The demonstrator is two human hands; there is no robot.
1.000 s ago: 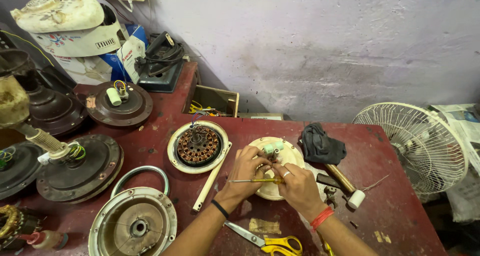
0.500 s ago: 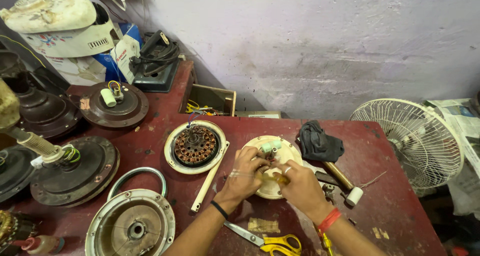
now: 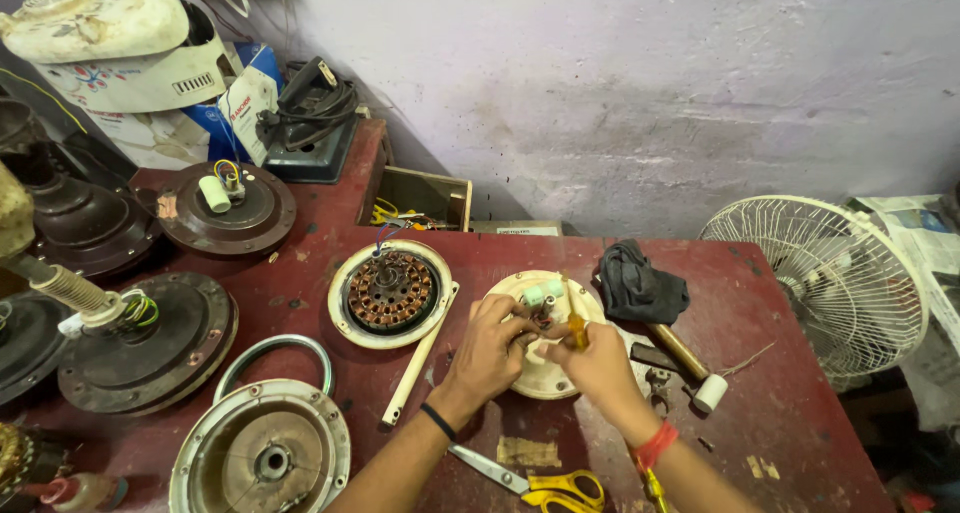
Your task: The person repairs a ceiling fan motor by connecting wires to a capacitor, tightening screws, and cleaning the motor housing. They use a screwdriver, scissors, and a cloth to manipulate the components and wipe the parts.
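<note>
**A:** What lay nearest, measured from the cream fan cover plate (image 3: 540, 373)?

**B:** Closest to the viewer, in front of the plate, were steel scissors with glossy yellow handles (image 3: 545, 485) and a scrap of dull tape stuck to the worn red table (image 3: 800, 373). The round, smooth plate sat mid-table. The left hand (image 3: 492, 351) rested on its left rim, fingers curled shut around small wires and white cylindrical parts on top. The right hand (image 3: 598, 365) had closed round a thin yellow-handled screwdriver (image 3: 574, 323), tip pointing at the plate's centre.

**A:** And around it?

**B:** A cream rod (image 3: 420, 356) lay slanted just left of the plate, and past it a round stator with coppery windings (image 3: 390, 293). Right of the plate were a crumpled black cloth (image 3: 640, 285) and a wooden-handled hammer (image 3: 685, 358).

**A:** Any room at the edges?

**B:** Bare tabletop stretched right of the hammer to the edge, where a white wire-grilled fan (image 3: 830, 283) stood. Left was crowded with dark, dusty motor housings (image 3: 150, 343). Beyond the plate, a wooden box (image 3: 420, 198) sat against the rough pale wall (image 3: 650, 83).
</note>
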